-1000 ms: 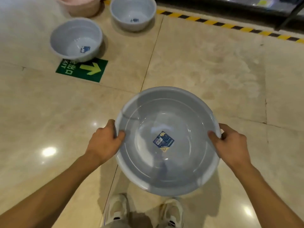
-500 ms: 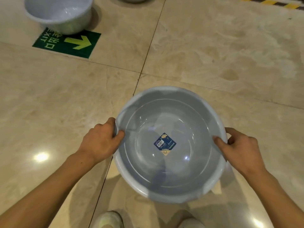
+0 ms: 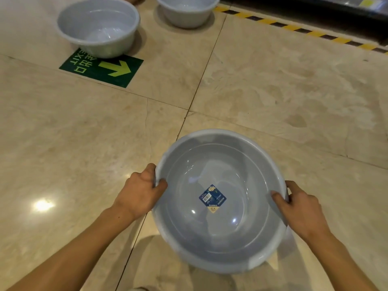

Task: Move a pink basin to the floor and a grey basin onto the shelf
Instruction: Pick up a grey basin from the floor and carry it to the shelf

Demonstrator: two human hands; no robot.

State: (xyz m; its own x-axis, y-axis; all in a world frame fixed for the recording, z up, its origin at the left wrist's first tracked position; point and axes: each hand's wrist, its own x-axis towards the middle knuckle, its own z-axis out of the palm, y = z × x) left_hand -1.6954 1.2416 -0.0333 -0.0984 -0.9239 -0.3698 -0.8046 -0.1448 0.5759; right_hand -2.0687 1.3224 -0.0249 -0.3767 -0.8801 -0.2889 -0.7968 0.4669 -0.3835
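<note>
Hands hold a grey basin (image 3: 220, 202) above the floor (image 3: 273, 91), one on each side of its rim. The left hand (image 3: 139, 193) has its grip closed on the left edge, thumb hooked over the rim into the bowl and the fingers curled under the outside. The right hand (image 3: 298, 208) is closed on the right edge in the same way, thumb lying inside along the wall and fingers wrapped behind the rim. The basin is open side up, tilted a little toward the viewer, and a blue diamond-shaped label (image 3: 212, 197) with a yellow tip sits at the bottom of the bowl. Its shadow falls on the beige marble tiles below it. Two more grey basins stand on the floor well apart from the held one: the near basin (image 3: 98, 28) at upper left rests partly on a green exit sign (image 3: 101, 67) with a yellow arrow stuck to the tiles, and the far basin (image 3: 186, 11) stands to its right, cut off by the top edge. A yellow-and-black striped tape (image 3: 304, 31) runs across the upper right, along the foot of a dark fixture (image 3: 315, 5) whose details are too dim to tell.
</note>
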